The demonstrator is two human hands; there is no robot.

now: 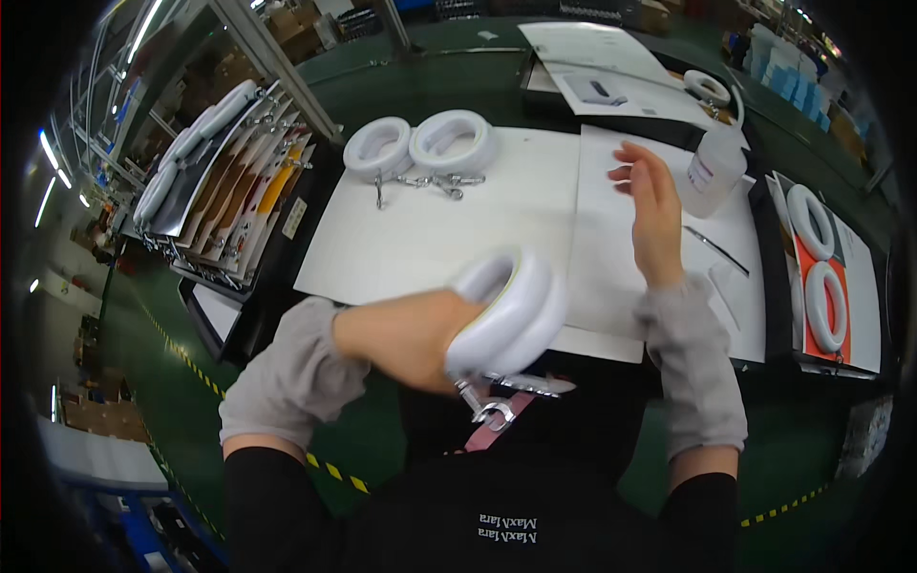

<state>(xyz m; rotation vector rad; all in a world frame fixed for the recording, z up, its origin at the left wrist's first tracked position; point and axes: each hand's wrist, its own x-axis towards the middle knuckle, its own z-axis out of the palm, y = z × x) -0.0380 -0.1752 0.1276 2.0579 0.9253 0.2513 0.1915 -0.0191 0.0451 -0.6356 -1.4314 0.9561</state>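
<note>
My left hand point(406, 329) is closed around a pair of thick white oval rings point(516, 320), pressed side by side and held tilted in front of my body. Silver metal clasps point(497, 411) dangle from their lower end, and a pink strip point(492, 435) shows beside the metal. Over the right part of the work surface, my right hand point(654, 210) is raised with its fingers stretched out and nothing in it. It is nearest to a translucent bottle point(714, 174). Two more white rings point(413, 145) lie at the back of the white sheet, with metal clasps point(430, 181) in front of them.
White sheets point(420, 244) cover the table. A dark pen-like tool point(716, 250) lies at right. On the left stands a rack of layered sheets point(229, 186) with white rings on top. A right-hand tray holds rings point(826, 306) on a red sheet. Printed paper point(611, 72) lies at the back.
</note>
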